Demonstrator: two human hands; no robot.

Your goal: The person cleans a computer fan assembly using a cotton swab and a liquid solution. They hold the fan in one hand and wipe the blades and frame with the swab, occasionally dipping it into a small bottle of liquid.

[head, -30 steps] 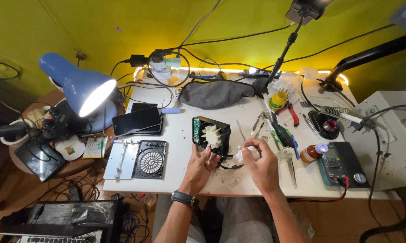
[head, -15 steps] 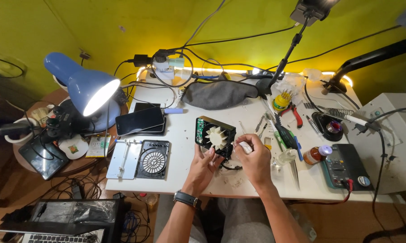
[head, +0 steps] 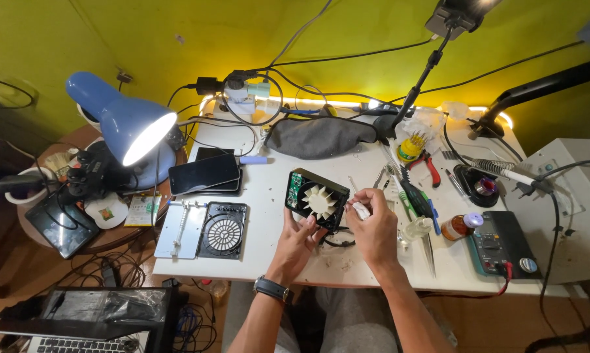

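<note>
A small black fan unit (head: 316, 199) with a white impeller stands tilted on the white table (head: 269, 255), its back open toward me. My left hand (head: 297, 240) grips its lower edge; a dark watch sits on that wrist. My right hand (head: 373, 225) is just right of the fan, fingers pinched on a small white piece (head: 360, 210) held near the fan's right side. A black cable loops under the fan between my hands.
A round black fan grille (head: 224, 231) and metal plate (head: 181, 228) lie left. Phones (head: 204, 173), blue desk lamp (head: 126, 128), grey pouch (head: 321, 136), tweezers, pliers, small bottles, multimeter (head: 503, 242) and soldering stand (head: 479, 185) crowd the table. A laptop (head: 79, 323) sits lower left.
My right hand has moved left, closer to the fan, still pinching the small white piece. My left hand stays on the fan's lower edge.
</note>
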